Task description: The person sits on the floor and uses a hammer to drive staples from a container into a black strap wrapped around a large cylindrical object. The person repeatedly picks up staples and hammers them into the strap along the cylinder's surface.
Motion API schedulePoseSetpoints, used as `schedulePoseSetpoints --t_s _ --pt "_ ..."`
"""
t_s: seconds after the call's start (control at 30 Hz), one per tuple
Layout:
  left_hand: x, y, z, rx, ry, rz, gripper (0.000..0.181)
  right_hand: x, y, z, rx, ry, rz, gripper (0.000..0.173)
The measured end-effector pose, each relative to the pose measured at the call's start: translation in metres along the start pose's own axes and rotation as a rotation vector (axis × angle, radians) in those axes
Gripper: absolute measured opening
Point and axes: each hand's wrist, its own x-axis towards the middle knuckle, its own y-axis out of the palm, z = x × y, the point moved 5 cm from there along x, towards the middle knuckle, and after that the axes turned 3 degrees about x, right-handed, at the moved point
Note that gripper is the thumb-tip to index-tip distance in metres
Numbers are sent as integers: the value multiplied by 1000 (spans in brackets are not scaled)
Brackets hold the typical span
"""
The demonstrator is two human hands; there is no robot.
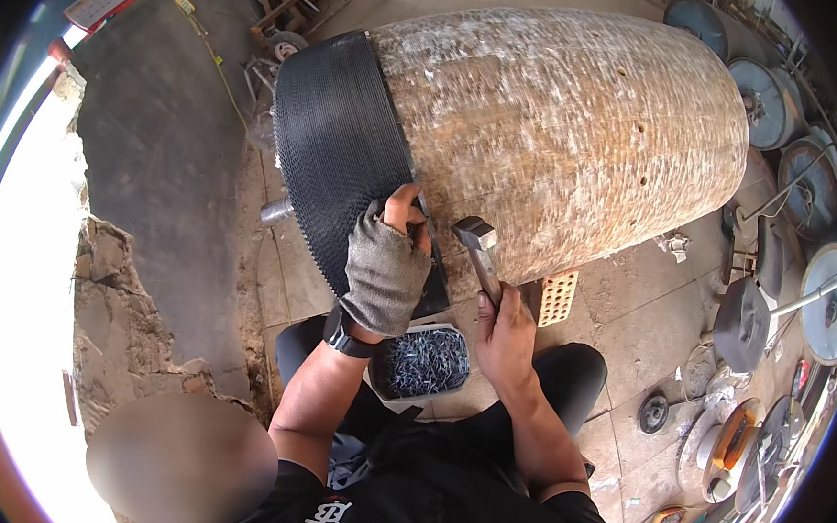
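A large wooden roller lies across the front, its surface pitted and whitish brown. Black toothed strip covers its left end in close rows. My left hand, in a grey fingerless glove, rests on the edge of the black covering with thumb and fingertips close together; whether it pinches something small is hidden. In my bare right hand is the handle of a hammer, its head just above the roller's lower side. Below my left hand, a plastic tub of loose nails sits between my legs.
A metal shaft juts from the roller's left end. An orange perforated brick stands by its lower side. Reels and round metal discs line the right. A wheeled cart is at the top left, and a blurred shape covers the lower left.
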Motion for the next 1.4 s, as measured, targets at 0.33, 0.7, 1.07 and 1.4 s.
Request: schedulePoseSetpoints --t_s 0.33,0.7,1.07,1.4 --pt "1 23 -1 148 -9 -61 73 19 0 16 -61 87 154 26" --pt "-8 35 9 44 43 -110 69 18 -13 29 -56 -32 -36 21" --pt "-102 3 -16 35 144 50 62 26 -12 18 -151 25 49 24" --pt "-214 83 7 63 170 794 22 10 -11 12 -133 -152 -74 25"
